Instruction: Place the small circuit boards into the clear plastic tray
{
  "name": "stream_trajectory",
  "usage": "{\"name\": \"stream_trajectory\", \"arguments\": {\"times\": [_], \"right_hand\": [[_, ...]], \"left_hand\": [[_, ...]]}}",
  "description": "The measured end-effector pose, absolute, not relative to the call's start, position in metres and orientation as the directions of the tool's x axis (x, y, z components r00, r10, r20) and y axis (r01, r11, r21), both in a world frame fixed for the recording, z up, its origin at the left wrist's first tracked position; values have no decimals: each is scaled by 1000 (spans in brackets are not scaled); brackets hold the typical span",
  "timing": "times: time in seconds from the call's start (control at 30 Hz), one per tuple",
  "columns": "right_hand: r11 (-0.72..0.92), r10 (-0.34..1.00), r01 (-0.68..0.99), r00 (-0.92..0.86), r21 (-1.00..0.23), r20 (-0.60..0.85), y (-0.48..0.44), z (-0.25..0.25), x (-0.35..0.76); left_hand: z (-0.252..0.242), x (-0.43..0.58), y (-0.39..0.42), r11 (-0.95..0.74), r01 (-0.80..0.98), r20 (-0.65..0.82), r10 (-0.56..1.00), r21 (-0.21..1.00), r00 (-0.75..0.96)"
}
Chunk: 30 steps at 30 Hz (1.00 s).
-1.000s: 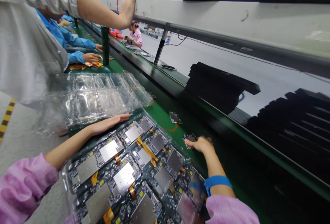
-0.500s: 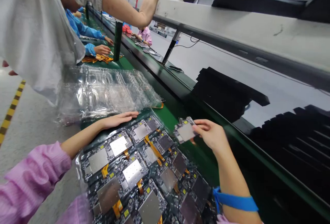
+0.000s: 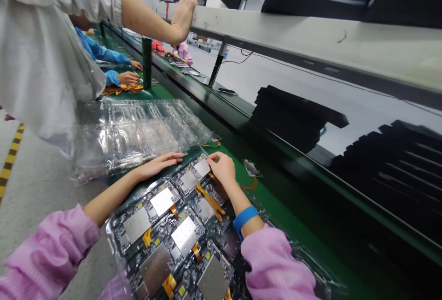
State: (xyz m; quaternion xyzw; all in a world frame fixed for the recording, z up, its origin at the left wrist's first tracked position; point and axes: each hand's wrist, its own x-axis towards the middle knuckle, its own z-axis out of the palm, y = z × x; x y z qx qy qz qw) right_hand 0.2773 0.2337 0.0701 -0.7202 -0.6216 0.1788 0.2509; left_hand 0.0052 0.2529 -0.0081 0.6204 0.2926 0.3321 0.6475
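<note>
A clear plastic tray [image 3: 109, 233] filled with several circuit boards lies in front of me. The boards carry silver shield plates and orange flex cables. Flat on the tray's far left edge rests my left hand [image 3: 161, 164], fingers stretched out and holding nothing. At the far corner, my right hand [image 3: 223, 168] pinches the edge of a circuit board [image 3: 202, 167] that still lies in the tray. To the right of that hand, a separate circuit board [image 3: 252, 169] sits on the green work surface [image 3: 276, 198] with an orange flex cable beside it.
Clear empty trays [image 3: 145, 127] are stacked beyond mine. A co-worker in white [image 3: 44, 60] stands at the left, one hand on the overhead shelf [image 3: 293, 32]. Blue sleeves [image 3: 103, 53] show farther along the line. Black stacked parts [image 3: 293, 118] stand at the right.
The circuit board that my right hand held is out of it, and one now lies on the green surface. My right hand has moved left to a board in the tray. My left hand stays put.
</note>
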Motion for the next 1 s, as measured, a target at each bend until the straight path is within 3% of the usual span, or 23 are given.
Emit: {"name": "stream_trajectory", "arguments": {"times": [0.17,0.33,0.4,0.5,0.6,0.7,0.8,1.0], "right_hand": [[189,957,945,-116,-268,266,216,67,273],[368,923,919,-342,-144,177,211,68,277],[307,947,936,-281,-171,159,214,75,292],[-57,993,984,74,-170,95,218,89,334],[-415,910,907,415,-69,-19,214,92,387],[-590,803,807,587,-3,-104,204,78,432],[-624,773,781,618,5,-144,197,59,459],[-412,908,910,407,-40,-97,196,52,471]], "left_hand": [[-6,6,252,11,-70,34,792,997,609],[-3,5,249,22,-54,16,789,998,614],[-1,5,246,22,-36,4,793,999,609],[2,6,242,27,-18,-11,802,999,597],[2,7,241,45,-15,-28,808,999,589],[-1,8,242,62,-26,-34,807,998,590],[-3,9,243,58,-64,-10,811,996,585],[-3,10,243,66,-123,16,822,990,569]]}}
